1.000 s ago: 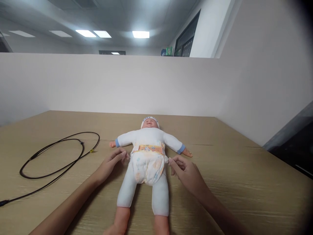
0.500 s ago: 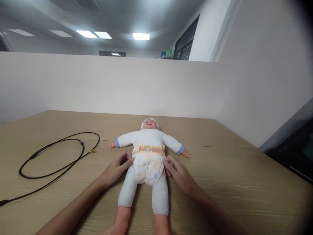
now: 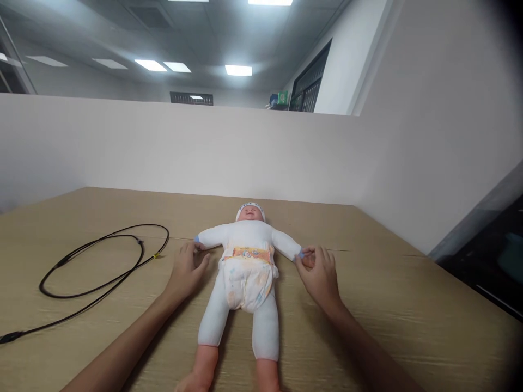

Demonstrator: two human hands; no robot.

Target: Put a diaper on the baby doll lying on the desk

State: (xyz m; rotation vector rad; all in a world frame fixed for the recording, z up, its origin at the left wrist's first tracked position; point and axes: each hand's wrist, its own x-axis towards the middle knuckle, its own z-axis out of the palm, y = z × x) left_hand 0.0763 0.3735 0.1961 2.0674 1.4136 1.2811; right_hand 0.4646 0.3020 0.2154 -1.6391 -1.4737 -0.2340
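Note:
A baby doll (image 3: pixel 249 231) lies on its back with its arms spread. It wears a white suit with blue cuffs, a white cap and a printed diaper (image 3: pixel 248 280) with an orange waistband, closed around its hips. At the doll's hand on the left side is my left hand (image 3: pixel 188 269), its fingers covering that small hand and its thumb spread apart. My right hand (image 3: pixel 321 275) is at the other cuff, thumb and fingers around the doll's hand (image 3: pixel 309 260). The doll's bare feet point toward me, partly cut off by the lower picture edge.
The wooden table (image 3: pixel 388 316) carries a looped black cable (image 3: pixel 98 288) with a yellow tag at the left. Behind the table rises a white partition (image 3: pixel 204 147). A dark object (image 3: pixel 490 261) stands beyond the right edge.
Both my hands have left the diaper's sides and moved outward and away from me to the doll's hands. The view has tilted slightly up.

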